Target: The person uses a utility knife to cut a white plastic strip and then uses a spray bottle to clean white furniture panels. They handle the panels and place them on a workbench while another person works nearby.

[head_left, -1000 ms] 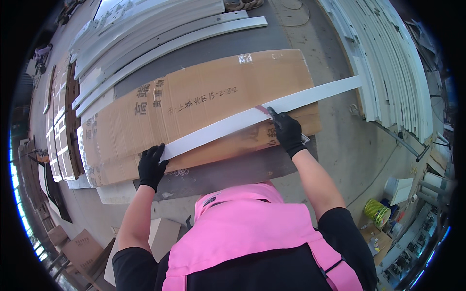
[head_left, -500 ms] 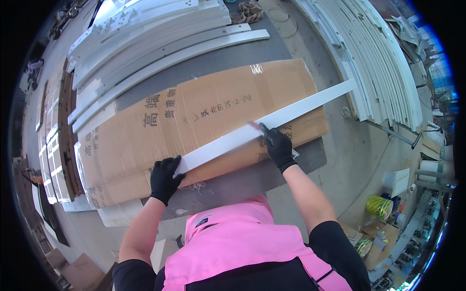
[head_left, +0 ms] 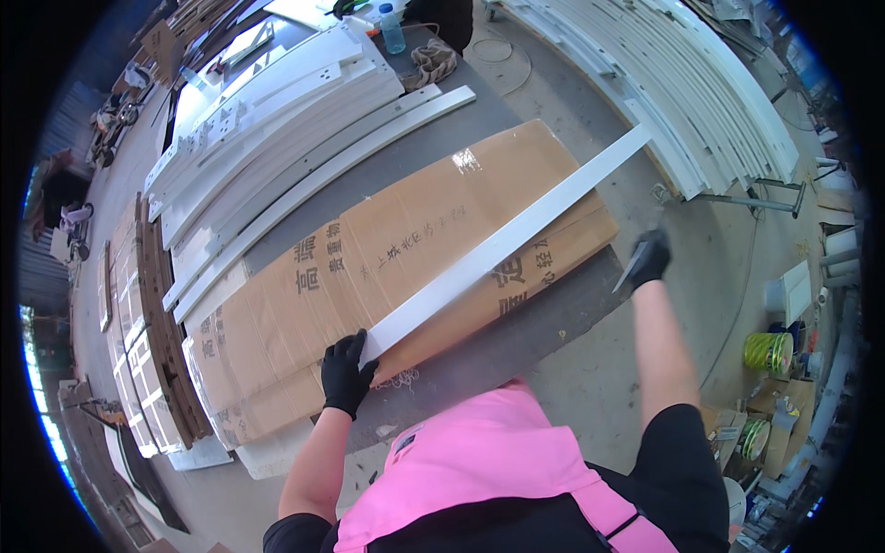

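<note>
A long white strip (head_left: pixel 516 230) lies slantwise over a brown cardboard sheet (head_left: pixel 387 249), its far end reaching the white boards at the right. My left hand (head_left: pixel 348 373), in a black glove, grips the strip's near end, fingers closed on its edge. Out to the right, past the table edge, my right hand (head_left: pixel 653 258) is also gloved in black and slightly smeared by motion. Its fingers are closed on a thin, flat grey piece (head_left: pixel 629 269), which sticks out toward the table; its exact kind I cannot make out.
White panels (head_left: pixel 286 111) are stacked on the dark table (head_left: pixel 525 341) at the far left, near a water bottle (head_left: pixel 392 29) and a crumpled cloth (head_left: pixel 433 63). Long white boards (head_left: pixel 664 88) fill a rack at the right. Yellow-green rolls (head_left: pixel 768 352) stand lower right.
My right hand has left the strip's middle and swung right, beyond the table edge. My left hand still holds the strip's near end. The whole view has shifted and turned somewhat.
</note>
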